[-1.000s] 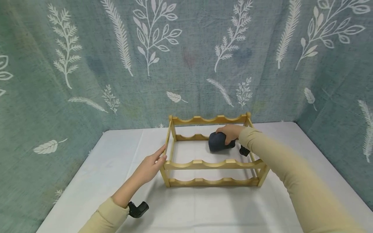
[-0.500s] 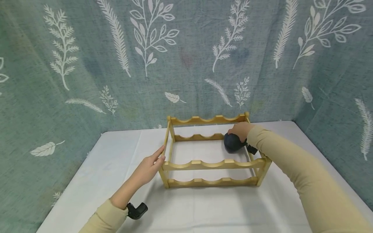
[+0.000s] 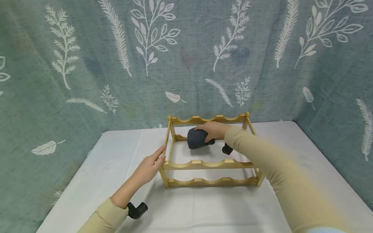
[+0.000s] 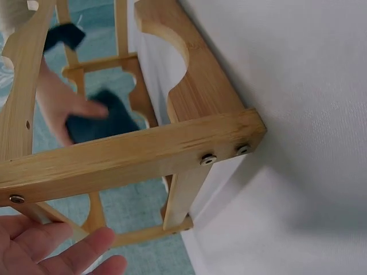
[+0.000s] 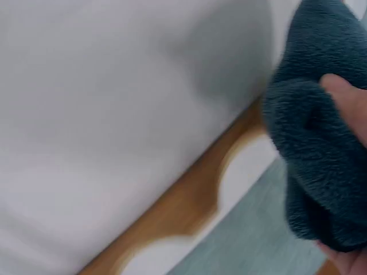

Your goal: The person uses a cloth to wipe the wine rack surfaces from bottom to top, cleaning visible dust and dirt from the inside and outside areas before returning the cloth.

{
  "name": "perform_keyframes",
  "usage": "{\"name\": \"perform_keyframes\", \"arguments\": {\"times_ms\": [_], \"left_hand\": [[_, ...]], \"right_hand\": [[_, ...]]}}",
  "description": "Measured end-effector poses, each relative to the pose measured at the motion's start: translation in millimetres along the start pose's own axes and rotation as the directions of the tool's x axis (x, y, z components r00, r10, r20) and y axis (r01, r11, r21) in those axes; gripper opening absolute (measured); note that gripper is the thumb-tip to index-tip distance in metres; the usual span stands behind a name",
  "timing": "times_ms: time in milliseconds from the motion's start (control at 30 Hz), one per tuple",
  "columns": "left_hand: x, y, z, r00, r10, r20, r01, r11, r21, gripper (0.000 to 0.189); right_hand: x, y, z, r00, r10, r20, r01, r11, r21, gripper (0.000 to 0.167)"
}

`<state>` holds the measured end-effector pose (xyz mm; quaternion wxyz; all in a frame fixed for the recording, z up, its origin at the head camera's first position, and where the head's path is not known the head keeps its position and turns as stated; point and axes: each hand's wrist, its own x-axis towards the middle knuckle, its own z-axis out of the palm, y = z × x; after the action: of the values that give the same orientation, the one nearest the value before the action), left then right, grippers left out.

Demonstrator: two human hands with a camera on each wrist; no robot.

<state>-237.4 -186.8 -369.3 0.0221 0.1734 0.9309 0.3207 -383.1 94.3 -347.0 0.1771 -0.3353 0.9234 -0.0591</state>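
Observation:
A light wooden bottle rack (image 3: 201, 165) with scalloped rails stands on the white table. My right hand (image 3: 214, 130) grips a bunched dark blue cloth (image 3: 196, 138) inside the rack, near its back rail. Close up in the right wrist view, the cloth (image 5: 321, 137) is fluffy like a towel and folded over, with thumb and fingers on either side of it. At the rack's left end my left hand (image 3: 148, 168) rests against the side frame. Its fingers (image 4: 86, 249) look nearly straight beside the wooden side bar (image 4: 137, 150) in the left wrist view.
The white-covered table (image 3: 116, 155) extends on both sides of the rack and in front of it. A grey-green curtain (image 3: 186, 64) with white leaf prints hangs behind. Black camera mounts sit at both wrists, the left mount (image 3: 137, 210) near the table's front.
My right hand carries the cloth first rightward toward the rack's right end, then back left past the middle. My left hand stays at the rack's left side, and the rack stands in place.

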Motion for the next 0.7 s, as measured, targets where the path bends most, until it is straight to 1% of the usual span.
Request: {"name": "perform_keyframes", "arguments": {"times_ms": [67, 100, 200, 267, 333, 433, 500, 600, 700], "left_hand": [[1.7, 0.9, 1.4, 1.0, -0.001, 0.003, 0.001, 1.0, 0.003, 0.055], [2.5, 1.0, 2.0, 1.0, -0.004, 0.004, 0.004, 1.0, 0.006, 0.055], [3.8, 2.0, 2.8, 1.0, -0.009, 0.005, 0.008, 1.0, 0.014, 0.055], [4.2, 2.6, 2.8, 1.0, -0.011, 0.006, 0.011, 1.0, 0.019, 0.054], [4.4, 3.3, 2.4, 1.0, -0.009, 0.007, 0.009, 1.0, 0.024, 0.054], [4.5, 3.6, 2.0, 1.0, -0.009, 0.006, 0.009, 0.999, 0.033, 0.055], [4.2, 3.3, 1.9, 1.0, -0.009, 0.001, 0.009, 0.999, 0.039, 0.055], [2.5, 2.8, 2.2, 1.0, -0.01, -0.005, 0.011, 0.999, 0.042, 0.055], [0.7, 2.2, 2.6, 1.0, -0.012, -0.011, 0.012, 0.999, 0.041, 0.054]], "right_hand": [[14.8, -10, 2, 0.999, -0.026, -0.026, 0.025, 0.999, -0.02, 0.07], [21.5, -15, 3, 0.999, -0.041, -0.033, 0.041, 0.999, -0.021, 0.07], [40.4, -27, 8, 0.995, -0.091, -0.046, 0.088, 0.994, -0.065, 0.071], [50.0, -32, 13, 0.995, -0.093, -0.039, 0.089, 0.992, -0.093, 0.07], [55.5, -35, 16, 0.997, -0.07, -0.024, 0.067, 0.991, -0.115, 0.07], [57.2, -34, 19, 1.0, -0.026, 0.001, 0.026, 0.991, -0.134, 0.068], [54.4, -29, 19, 1.0, -0.017, 0.011, 0.018, 0.99, -0.142, 0.067], [44.7, -16, 18, 0.999, -0.014, 0.029, 0.017, 0.993, -0.12, 0.067], [30.8, -1, 16, 0.999, -0.011, 0.053, 0.015, 0.996, -0.087, 0.066]]}}
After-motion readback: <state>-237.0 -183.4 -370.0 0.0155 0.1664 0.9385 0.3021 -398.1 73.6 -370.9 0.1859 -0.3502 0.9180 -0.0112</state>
